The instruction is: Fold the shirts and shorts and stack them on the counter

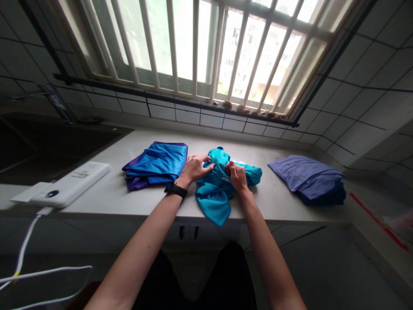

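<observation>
A crumpled turquoise cloth [213,198] lies on the white countertop [174,204] in front of me, one corner hanging over the front edge. My right hand [237,175] is closed on a fold near its middle, fingers curled in. At the cloth's left side is my left hand [195,167], with thumb and fingers apart; its fingertips reach the fabric, and it wears a black wristband [177,189]. Just left of that wrist sits a folded blue and purple cloth [158,161]. Whether the turquoise cloth is a garment I cannot tell.
To the right lies a folded lavender cloth [306,174] over darker blue fabric. A white power bank [75,183] with a white cable [26,241] rests near the dark sink [38,142] at left. A barred window [193,47] is behind the counter. A red strip [377,219] lies far right.
</observation>
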Tool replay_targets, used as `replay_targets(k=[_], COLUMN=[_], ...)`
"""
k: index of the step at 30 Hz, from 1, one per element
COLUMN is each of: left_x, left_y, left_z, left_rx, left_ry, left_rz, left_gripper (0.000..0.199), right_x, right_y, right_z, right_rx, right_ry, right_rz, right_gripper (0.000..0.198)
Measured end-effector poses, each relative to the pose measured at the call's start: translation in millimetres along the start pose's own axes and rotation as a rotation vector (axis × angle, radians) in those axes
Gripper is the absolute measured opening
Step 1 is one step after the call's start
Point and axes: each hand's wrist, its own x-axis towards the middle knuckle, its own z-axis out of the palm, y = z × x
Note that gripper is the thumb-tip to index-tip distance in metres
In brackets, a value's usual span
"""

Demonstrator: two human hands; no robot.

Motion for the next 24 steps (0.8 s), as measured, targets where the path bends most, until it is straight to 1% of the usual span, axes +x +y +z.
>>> replay_targets(k=[4,6,8,11,13,15,16,18,19,20,21,23,24], left_x=[0,0,-1,-1,0,1,2,3,4,4,4,4,4], left_y=[-2,-3,-2,-2,-3,-5,-6,-8,-8,-9,-9,-9,-8], left_z=[2,3,3,3,3,3,3,3,2,2,1,0,-1], left_rx=[0.052,0.088,0.111,0.100,0.081,0.073,0.072,0.075,0.075,0.074,0.072,0.065,0.060], left_ry=[-0.045,-0.080,-0.118,-0.145,-0.128,-0.074,-0.035,0.059,0.105,0.150,0.189,0.248,0.266], left_rz=[-0.095,-0.151,-0.181,-0.167,-0.126,-0.081,-0.065,-0.061,-0.067,-0.076,-0.083,-0.086,-0.082], left_gripper=[0.042,0.047,0.050,0.047,0.040,0.031,0.027,0.023,0.021,0.019,0.016,0.013,0.013], right_x=[4,6,7,6,5,4,4,4,4,5,4,3,2], right_y=[9,13,16,17,16,14,13,12,11,10,9,6,3], right_z=[1,1,1,1,1,0,0,-1,-2,-3,-5,-9,-12], right_rx=[-0.023,-0.046,-0.071,-0.139,-0.200,-0.262,-0.287,-0.303,-0.286,-0.248,-0.185,0.021,0.149], right_ry=[0.259,0.310,0.298,0.203,0.078,-0.048,-0.087,-0.123,-0.141,-0.173,-0.227,-0.400,-0.507], right_rz=[0.032,0.049,0.059,0.110,0.165,0.210,0.223,0.217,0.199,0.177,0.158,0.148,0.158], right_gripper=[0.021,0.022,0.029,0.038,0.037,0.033,0.031,0.026,0.024,0.028,0.037,0.054,0.057])
